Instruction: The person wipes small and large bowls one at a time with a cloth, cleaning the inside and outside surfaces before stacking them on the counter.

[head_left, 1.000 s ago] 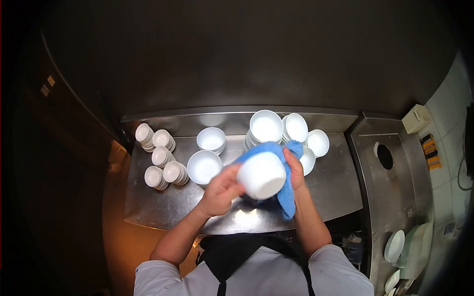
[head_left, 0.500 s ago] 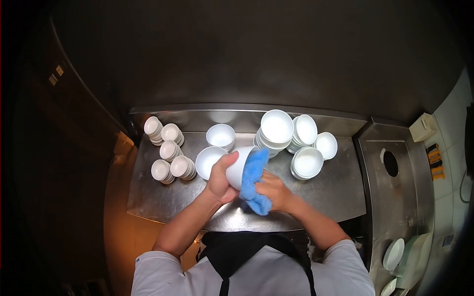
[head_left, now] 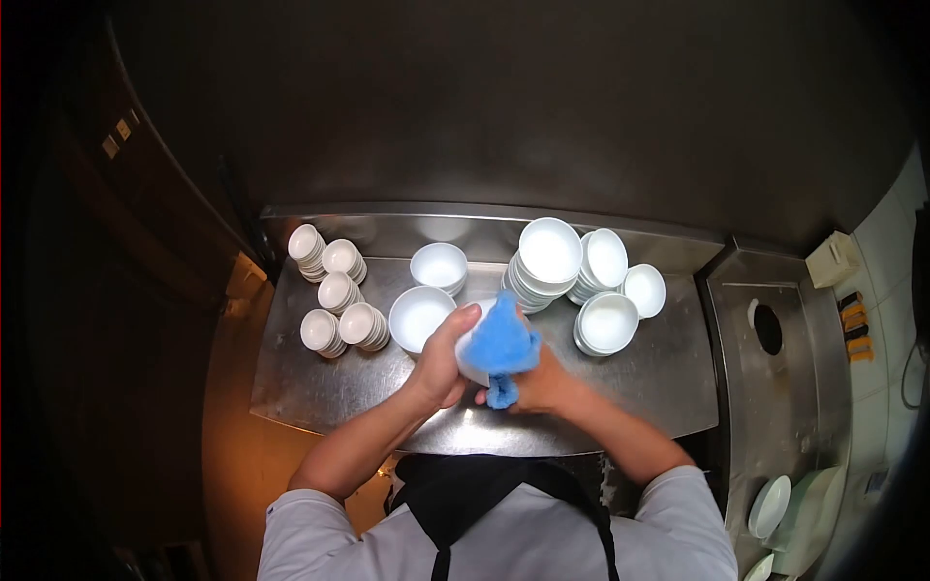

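Note:
A white bowl (head_left: 472, 364) is tilted on its side above the front of the steel counter, gripped at its left side by my left hand (head_left: 441, 364). A blue cloth (head_left: 504, 339) covers much of the bowl's right side and mouth. My right hand (head_left: 541, 381) is closed on the cloth from the right, its fingers largely hidden behind it. Just beyond my left hand stands a white bowl (head_left: 421, 318), with a bowl stack (head_left: 439, 266) behind it.
Stacks of small white cups (head_left: 337, 290) stand at the left of the steel counter (head_left: 639, 397). Several white bowl stacks (head_left: 548, 254) occupy the back right. A steel sink unit (head_left: 775, 407) adjoins on the right, with a white oval dish (head_left: 770, 506) near its front.
The cloth has swung round over the bowl and now hides more of it. The bowl has turned slightly, and both hands have shifted a little to the right.

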`<state>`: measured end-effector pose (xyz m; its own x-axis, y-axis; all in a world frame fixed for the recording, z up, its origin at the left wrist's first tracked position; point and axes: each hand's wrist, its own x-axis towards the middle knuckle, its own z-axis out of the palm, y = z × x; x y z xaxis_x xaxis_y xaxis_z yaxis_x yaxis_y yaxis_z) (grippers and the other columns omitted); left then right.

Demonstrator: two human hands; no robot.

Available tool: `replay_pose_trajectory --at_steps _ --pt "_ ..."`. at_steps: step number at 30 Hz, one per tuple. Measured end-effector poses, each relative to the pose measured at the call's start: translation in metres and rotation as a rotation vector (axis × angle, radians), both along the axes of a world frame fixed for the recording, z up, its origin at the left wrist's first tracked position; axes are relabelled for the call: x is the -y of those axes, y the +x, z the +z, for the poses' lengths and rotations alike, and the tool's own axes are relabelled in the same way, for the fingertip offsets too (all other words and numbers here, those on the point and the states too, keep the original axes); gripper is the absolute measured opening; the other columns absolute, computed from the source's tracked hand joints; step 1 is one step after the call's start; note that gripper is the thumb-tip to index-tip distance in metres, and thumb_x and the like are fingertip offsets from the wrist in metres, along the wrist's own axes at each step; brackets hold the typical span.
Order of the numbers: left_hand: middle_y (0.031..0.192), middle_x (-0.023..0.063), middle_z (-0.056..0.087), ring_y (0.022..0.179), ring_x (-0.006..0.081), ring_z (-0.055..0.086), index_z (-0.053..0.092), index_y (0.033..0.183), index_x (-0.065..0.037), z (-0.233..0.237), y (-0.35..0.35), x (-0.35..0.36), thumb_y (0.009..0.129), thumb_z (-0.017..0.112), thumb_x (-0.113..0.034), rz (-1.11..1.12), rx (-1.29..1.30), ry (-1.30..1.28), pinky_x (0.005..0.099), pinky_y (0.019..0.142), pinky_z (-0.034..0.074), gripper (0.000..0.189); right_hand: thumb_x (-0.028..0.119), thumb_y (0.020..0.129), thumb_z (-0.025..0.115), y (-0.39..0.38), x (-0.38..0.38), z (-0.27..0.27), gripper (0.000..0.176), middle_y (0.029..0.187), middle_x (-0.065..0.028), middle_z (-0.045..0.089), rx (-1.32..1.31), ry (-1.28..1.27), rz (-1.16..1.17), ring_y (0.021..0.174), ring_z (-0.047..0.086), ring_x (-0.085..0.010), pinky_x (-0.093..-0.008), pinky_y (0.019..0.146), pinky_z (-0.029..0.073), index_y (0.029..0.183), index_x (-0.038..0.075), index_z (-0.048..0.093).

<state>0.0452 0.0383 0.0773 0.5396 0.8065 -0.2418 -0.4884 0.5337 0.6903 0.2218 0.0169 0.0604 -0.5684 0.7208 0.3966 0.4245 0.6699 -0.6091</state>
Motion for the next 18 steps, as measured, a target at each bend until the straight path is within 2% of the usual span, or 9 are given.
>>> replay_pose_trajectory --at_steps 2,3,5,8,9,10,11,14,18 --pt "0.112 0.0118 0.059 0.1 0.0212 0.058 0.046 0.131 0.0 0.003 0.006 0.004 0.09 0.052 -0.034 0.205 -0.13 0.335 0.0348 0.093 0.046 0.054 0.036 0.084 0.071 -0.017 0.021 -0.027 0.056 0.123 -0.0198 0.058 -0.076 -0.07 -0.109 0.125 0.049 -0.0365 -0.0478 0.112 0.03 0.127 0.004 0.054" --pt "0.111 0.0114 0.058 0.1 0.0205 0.057 0.045 0.131 0.001 -0.003 0.005 0.004 0.088 0.053 -0.032 0.272 -0.232 0.535 0.0338 0.092 0.045 0.055 0.03 0.088 0.071 -0.025 0.031 -0.025 0.051 0.12 -0.0177 0.06 -0.451 -0.56 -0.053 0.115 0.058 -0.0321 -0.0413 0.099 0.044 0.128 0.003 0.054" --pt "0.11 0.01 0.057 0.099 0.0184 0.054 0.045 0.13 0.003 -0.008 0.002 0.003 0.082 0.056 -0.029 0.39 -0.341 0.865 0.031 0.09 0.044 0.059 0.025 0.089 0.07 -0.039 0.04 -0.017 0.043 0.116 -0.0172 0.062 -0.713 -0.538 -0.129 0.108 0.061 -0.0287 -0.0382 0.092 0.048 0.123 0.002 0.057" --pt "0.114 0.0124 0.058 0.102 0.0199 0.059 0.045 0.13 0.001 -0.006 0.001 0.001 0.084 0.053 -0.04 0.34 -0.368 0.684 0.0323 0.092 0.046 0.063 0.018 0.089 0.069 -0.041 0.039 -0.003 0.039 0.112 -0.0138 0.065 -0.601 -0.17 -0.189 0.101 0.064 -0.0235 -0.0368 0.089 0.05 0.122 0.001 0.057" --pt "0.115 0.0127 0.06 0.103 0.023 0.061 0.046 0.131 0.0 0.006 0.007 0.003 0.091 0.051 -0.041 0.188 -0.033 0.207 0.0341 0.094 0.047 0.058 0.018 0.089 0.069 -0.039 0.034 -0.01 0.039 0.113 -0.013 0.065 -0.457 -0.012 -0.231 0.101 0.063 -0.0225 -0.0367 0.09 0.05 0.122 0.001 0.057" --pt "0.116 0.0129 0.06 0.104 0.0238 0.061 0.046 0.132 -0.001 0.005 0.012 0.003 0.092 0.05 -0.041 0.173 0.001 0.148 0.035 0.095 0.047 0.057 0.017 0.089 0.069 -0.036 0.03 -0.017 0.04 0.114 -0.0123 0.065 -0.31 0.147 -0.27 0.101 0.063 -0.0215 -0.0365 0.091 0.05 0.123 0.0 0.057" --pt "0.117 0.0132 0.06 0.106 0.0246 0.061 0.047 0.132 -0.001 0.003 0.015 0.002 0.094 0.05 -0.042 0.159 0.035 0.092 0.0359 0.096 0.047 0.056 0.017 0.089 0.068 -0.032 0.026 -0.022 0.039 0.115 -0.009 0.064 -0.283 -0.042 -0.343 0.102 0.061 -0.02 -0.0364 0.092 0.049 0.122 0.0 0.058" --pt "0.122 0.0121 0.058 0.112 0.0225 0.058 0.046 0.133 -0.002 -0.007 0.014 -0.001 0.097 0.054 -0.038 0.16 0.087 0.094 0.0374 0.1 0.045 0.051 0.019 0.09 0.068 -0.026 0.026 0.003 0.036 0.112 -0.0071 0.064 -0.971 -0.428 -0.378 0.101 0.061 -0.0196 -0.0365 0.09 0.048 0.118 0.0 0.06" --pt "0.124 0.0104 0.057 0.115 0.0193 0.056 0.046 0.129 -0.002 -0.006 0.0 -0.005 0.096 0.061 -0.03 0.059 0.215 0.171 0.035 0.101 0.043 0.046 0.02 0.092 0.066 -0.012 0.01 0.005 0.031 0.11 -0.005 0.064 -1.116 -0.388 -0.661 0.1 0.06 -0.0179 -0.0344 0.089 0.047 0.115 0.0 0.061"
